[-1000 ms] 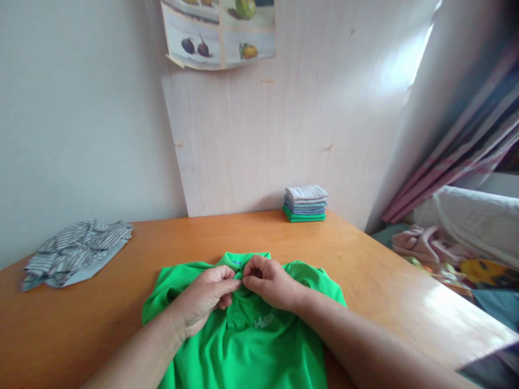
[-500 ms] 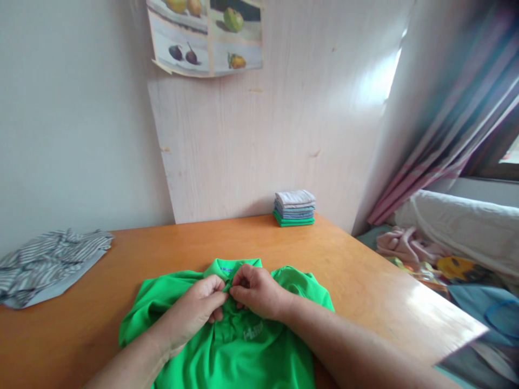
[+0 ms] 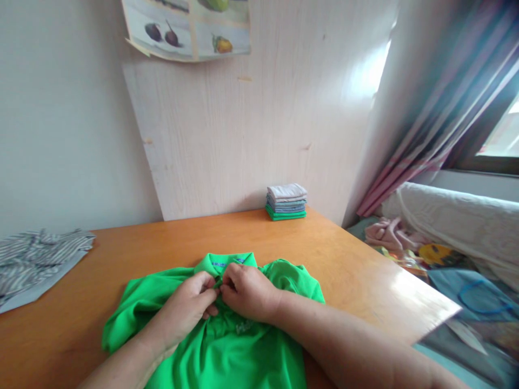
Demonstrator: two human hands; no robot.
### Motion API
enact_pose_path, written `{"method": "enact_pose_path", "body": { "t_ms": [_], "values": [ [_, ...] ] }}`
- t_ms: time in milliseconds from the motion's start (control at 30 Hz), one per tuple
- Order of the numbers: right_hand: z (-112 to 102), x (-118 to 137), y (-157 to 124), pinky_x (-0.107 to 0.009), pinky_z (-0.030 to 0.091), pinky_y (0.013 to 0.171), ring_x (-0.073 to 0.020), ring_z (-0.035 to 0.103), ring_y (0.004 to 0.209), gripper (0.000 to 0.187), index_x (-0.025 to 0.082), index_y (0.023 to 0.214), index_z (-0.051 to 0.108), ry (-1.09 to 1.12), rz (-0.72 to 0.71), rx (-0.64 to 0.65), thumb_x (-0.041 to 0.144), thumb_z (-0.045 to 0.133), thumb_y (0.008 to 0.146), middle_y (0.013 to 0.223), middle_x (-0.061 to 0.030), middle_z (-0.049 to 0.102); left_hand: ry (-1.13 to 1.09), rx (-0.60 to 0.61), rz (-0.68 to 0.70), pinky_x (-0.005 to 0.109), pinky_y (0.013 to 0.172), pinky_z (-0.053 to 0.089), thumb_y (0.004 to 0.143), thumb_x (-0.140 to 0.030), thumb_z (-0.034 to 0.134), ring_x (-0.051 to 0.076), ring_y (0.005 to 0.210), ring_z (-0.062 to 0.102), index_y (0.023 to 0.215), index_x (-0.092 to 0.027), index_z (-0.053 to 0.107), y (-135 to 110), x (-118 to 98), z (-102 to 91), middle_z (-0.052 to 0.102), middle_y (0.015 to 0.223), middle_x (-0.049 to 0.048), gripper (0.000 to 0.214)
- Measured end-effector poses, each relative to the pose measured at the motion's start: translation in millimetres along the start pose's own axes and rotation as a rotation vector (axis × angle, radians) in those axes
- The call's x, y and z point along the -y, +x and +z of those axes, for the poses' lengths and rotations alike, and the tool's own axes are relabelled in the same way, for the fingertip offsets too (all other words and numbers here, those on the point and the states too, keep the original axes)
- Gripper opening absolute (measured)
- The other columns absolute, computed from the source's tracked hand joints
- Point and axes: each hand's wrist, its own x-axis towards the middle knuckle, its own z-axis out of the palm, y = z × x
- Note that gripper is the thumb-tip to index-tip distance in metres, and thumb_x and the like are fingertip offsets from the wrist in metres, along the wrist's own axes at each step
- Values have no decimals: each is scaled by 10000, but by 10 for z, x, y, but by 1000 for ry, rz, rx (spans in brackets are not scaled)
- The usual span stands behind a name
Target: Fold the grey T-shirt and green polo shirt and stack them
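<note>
A bright green polo shirt lies front up on the table, its collar pointing to the far side and pale lettering on the chest. At the placket just below the collar, my left hand pinches the fabric between thumb and fingers. Close beside it, my right hand is closed on the other side of the same placket, knuckles up. The two thumbs nearly meet. Whatever button lies between the fingertips is hidden.
A neat stack of folded clothes stands at the table's back right. Crumpled striped clothing lies at the left. Beyond the right edge of the wooden table are a pink cloth and other fabrics.
The view has turned slightly, so everything sits a little further left and higher. Both hands stay at the placket, with the right fingers slightly more curled in.
</note>
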Motion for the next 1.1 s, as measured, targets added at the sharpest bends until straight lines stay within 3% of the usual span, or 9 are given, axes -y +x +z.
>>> {"method": "enact_pose_path", "body": {
  "t_ms": [200,300,400,500,700,900,1100],
  "values": [
    [-4,-5,-1,-237,336,588,-128,517,671,30,195,803,569,-18,31,-48,171,551,802,767,-4,600,-163,29,-25,304,683,447,754,-374,601,198,771,635,878,-171,578,-46,-46,8,654,814,17,238],
    [-28,-37,6,-216,333,545,-110,514,620,90,193,746,568,164,92,-10,179,546,833,671,19,582,-173,32,-12,312,719,450,771,-344,566,209,810,646,903,-164,585,-46,-34,15,677,839,35,224],
    [-47,-63,5,-203,335,489,-105,517,559,178,192,757,578,366,193,70,324,597,874,599,30,575,-144,24,8,298,699,439,763,-257,511,196,795,642,897,-168,562,-44,-19,31,676,812,32,169],
    [-41,-81,7,-200,358,470,-107,541,539,208,190,777,574,463,245,114,364,677,825,597,29,602,-133,2,24,275,646,423,736,-178,472,176,747,641,908,-187,498,-48,-17,58,651,771,3,173],
    [-13,-115,35,-198,398,451,-118,573,489,63,200,734,570,451,314,89,152,573,774,524,39,595,-103,22,81,264,598,413,756,-128,452,173,720,666,1008,-204,433,-25,9,77,623,773,-22,264],
    [-2,-145,53,-187,375,417,-117,575,468,96,199,730,567,491,350,113,260,589,802,503,38,586,-79,49,135,261,599,416,776,-103,448,157,681,660,1036,-198,424,-3,48,74,615,755,-29,278],
    [16,-183,54,-187,368,422,-120,580,471,57,193,714,572,495,347,122,168,531,745,489,41,580,-70,60,135,252,587,416,784,-106,463,155,665,659,1048,-199,418,-7,46,78,617,728,-38,284]
  ]
}}
